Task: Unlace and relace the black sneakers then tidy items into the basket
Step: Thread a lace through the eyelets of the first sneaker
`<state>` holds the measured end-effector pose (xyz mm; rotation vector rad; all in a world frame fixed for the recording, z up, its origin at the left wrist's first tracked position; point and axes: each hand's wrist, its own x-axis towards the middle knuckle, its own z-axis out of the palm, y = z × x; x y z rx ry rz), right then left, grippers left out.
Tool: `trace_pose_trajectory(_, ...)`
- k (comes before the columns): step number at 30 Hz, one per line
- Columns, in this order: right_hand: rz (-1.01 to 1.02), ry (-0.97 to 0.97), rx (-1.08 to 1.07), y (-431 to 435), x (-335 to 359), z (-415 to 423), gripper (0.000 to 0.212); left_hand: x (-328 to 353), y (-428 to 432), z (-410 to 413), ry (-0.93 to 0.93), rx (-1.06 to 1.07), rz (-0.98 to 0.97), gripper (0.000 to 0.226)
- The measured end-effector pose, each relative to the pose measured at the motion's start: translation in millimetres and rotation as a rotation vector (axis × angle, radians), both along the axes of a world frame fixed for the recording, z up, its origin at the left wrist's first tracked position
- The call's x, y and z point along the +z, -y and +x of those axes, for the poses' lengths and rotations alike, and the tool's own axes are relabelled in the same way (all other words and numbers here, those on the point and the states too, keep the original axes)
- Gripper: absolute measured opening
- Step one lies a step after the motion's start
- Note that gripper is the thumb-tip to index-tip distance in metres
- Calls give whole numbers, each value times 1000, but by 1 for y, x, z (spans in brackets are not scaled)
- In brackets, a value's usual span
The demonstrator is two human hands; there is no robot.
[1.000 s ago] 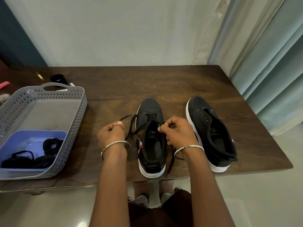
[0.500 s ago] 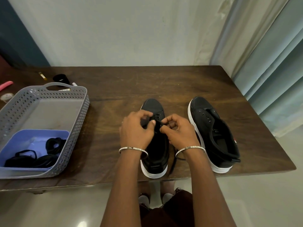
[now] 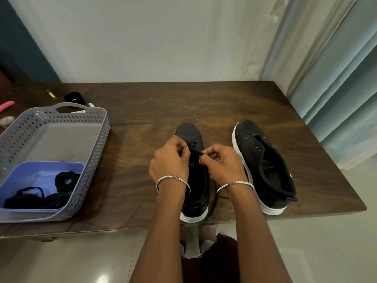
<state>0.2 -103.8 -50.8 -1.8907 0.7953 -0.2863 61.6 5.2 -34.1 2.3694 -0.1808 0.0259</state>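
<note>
Head: lace [image 3: 196, 152] pinched between fingers [image 3: 206, 155] over sneaker [image 3: 188, 131].

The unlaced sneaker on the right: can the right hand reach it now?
Probably yes. The unlaced sneaker lies beside the right hand, nothing between them; but that hand pinches the lace of the other sneaker and must release it first.

So the basket [image 3: 102, 139] sits left on the surface [image 3: 142, 111], tray [image 3: 30, 172] with laces [image 3: 40, 198] in its near end. The left sneaker [image 3: 188, 131] is front-centre, right sneaker [image 3: 250, 132] beside it, toes pointing away.
</note>
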Motion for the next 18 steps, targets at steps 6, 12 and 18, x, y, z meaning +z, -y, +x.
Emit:
trace_pose_trajectory(6,24,-18,-2,0,1,0,16,-16,-1,13,-402,180,-648,12)
trace_pose_trajectory(12,23,-26,-3,-1,3,0,19,-7,-6,13,71,-245,-65,26)
trace_pose_trajectory(18,17,-31,-1,-1,3,-1,21,1,-3,6,230,-191,206,8)
